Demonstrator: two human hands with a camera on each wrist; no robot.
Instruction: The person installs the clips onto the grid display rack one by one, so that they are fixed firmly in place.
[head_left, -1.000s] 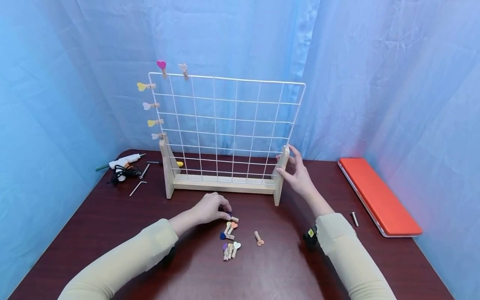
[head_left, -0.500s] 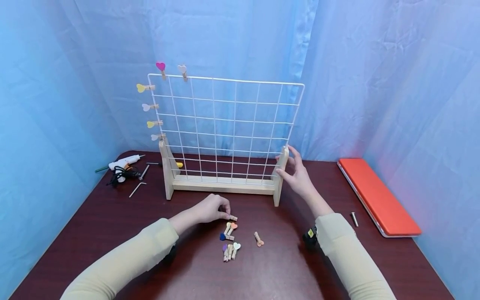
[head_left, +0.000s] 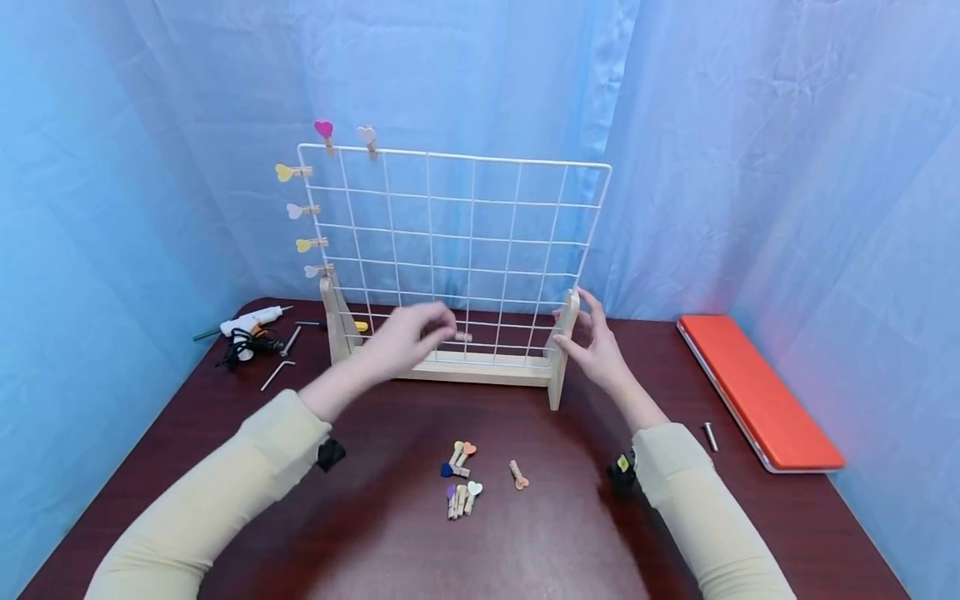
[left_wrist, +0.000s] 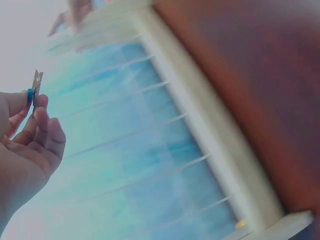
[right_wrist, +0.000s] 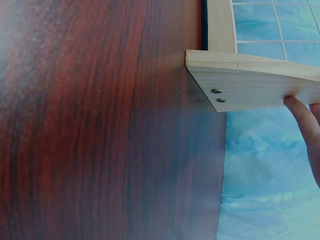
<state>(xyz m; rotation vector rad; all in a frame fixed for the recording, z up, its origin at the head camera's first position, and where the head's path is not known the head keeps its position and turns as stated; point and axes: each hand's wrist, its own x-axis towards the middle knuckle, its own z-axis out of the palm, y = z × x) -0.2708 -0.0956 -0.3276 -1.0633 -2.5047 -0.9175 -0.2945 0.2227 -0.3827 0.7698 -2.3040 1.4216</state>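
Note:
Between thumb and fingertips my left hand (head_left: 405, 340) pinches a small wooden clothespin (left_wrist: 37, 84); a bit of blue shows at the thumb. This hand is raised in front of the lower part of a white wire grid (head_left: 450, 156), blurred by motion. The grid stands upright in a pale wooden stand (head_left: 495, 374). At the stand's right upright (head_left: 561, 358), my right hand (head_left: 602, 354) grips the wood, thumb in front and fingers behind. In the right wrist view only some fingers (right_wrist: 300, 114) show against that upright. Heart clothespins, such as a pink one (head_left: 324, 130), are clipped along the grid's left and top edges.
Several loose heart clothespins (head_left: 461, 502) lie on the dark table (head_left: 555, 550), with an orange one (head_left: 519, 475) apart. A glue gun (head_left: 251, 322) and hex key (head_left: 277, 375) lie left. A red case (head_left: 757, 392) and a bolt (head_left: 709, 437) lie right.
My left hand has lifted the clothespin off the table and moved up and forward, to in front of the grid's lower part. The right hand keeps its grip on the upright.

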